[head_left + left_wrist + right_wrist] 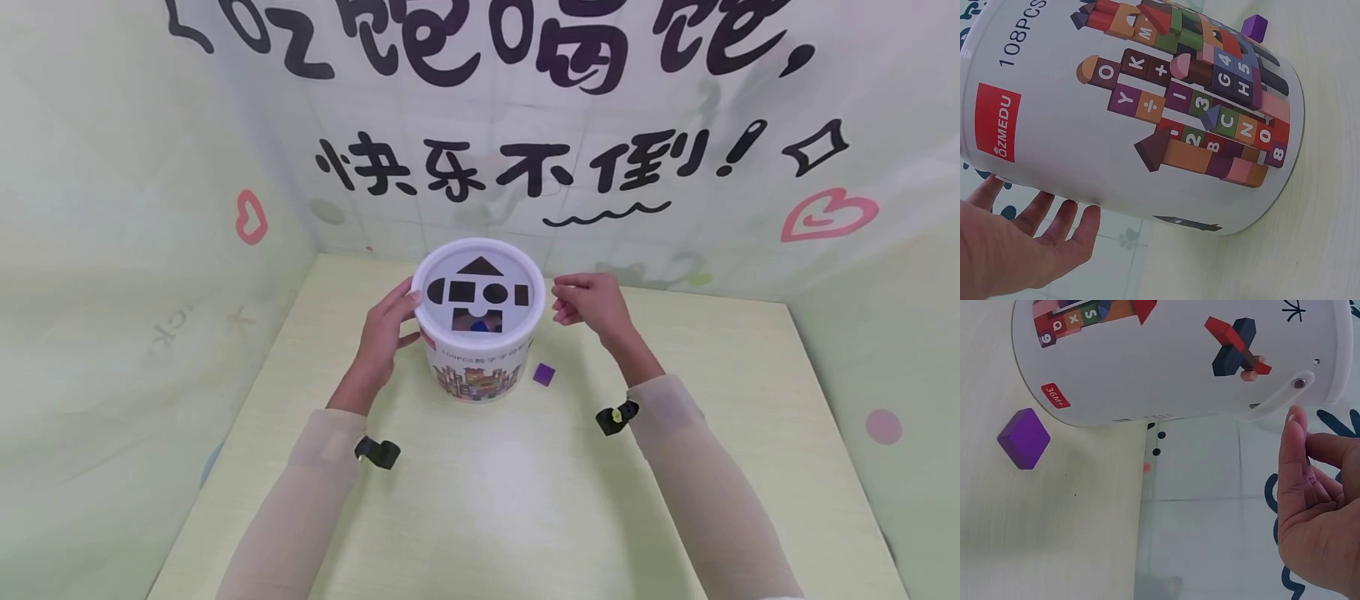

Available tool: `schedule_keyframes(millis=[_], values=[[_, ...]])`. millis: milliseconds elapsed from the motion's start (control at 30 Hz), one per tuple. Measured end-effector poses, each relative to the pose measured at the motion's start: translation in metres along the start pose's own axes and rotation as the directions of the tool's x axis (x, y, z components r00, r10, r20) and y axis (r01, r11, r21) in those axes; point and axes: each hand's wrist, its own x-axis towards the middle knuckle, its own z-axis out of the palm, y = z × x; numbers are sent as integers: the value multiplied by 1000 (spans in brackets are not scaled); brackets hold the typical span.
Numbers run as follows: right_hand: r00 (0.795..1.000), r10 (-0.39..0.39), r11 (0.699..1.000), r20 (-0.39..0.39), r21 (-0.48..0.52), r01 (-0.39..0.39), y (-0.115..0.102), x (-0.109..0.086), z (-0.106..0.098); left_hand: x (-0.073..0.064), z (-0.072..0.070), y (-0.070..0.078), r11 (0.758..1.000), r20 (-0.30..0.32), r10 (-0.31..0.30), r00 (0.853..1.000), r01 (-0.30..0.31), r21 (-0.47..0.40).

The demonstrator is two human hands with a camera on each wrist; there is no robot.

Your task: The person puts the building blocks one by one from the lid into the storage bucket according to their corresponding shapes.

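Observation:
A white bucket (480, 367) printed with toy blocks stands upright on the table, its white lid (480, 243) on top. Cut-outs in the lid include a triangle, a square and a circle; something blue shows inside through the arch-shaped one. My left hand (382, 332) rests against the bucket's left side, fingertips at the lid's rim, and its fingers (1063, 219) are spread along the wall. To the right of the rim, my right hand (592, 304) is raised with thumb and fingertips together, close to the white handle (1282, 397); nothing shows between them. A purple block (544, 374) lies beside the bucket.
The pale wooden table (495, 500) ends at a cloth wall (465, 217) with printed lettering, just behind the bucket. More printed cloth hangs along the left and right sides. Each wrist wears a black strap with a small camera.

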Motion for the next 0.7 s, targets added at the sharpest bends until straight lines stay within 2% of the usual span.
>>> schedule_keyframes(millis=[700], values=[[996, 93, 996, 19, -20, -92, 41, -6, 4, -1, 1, 0, 1000, -6, 3, 1000, -3, -10]])
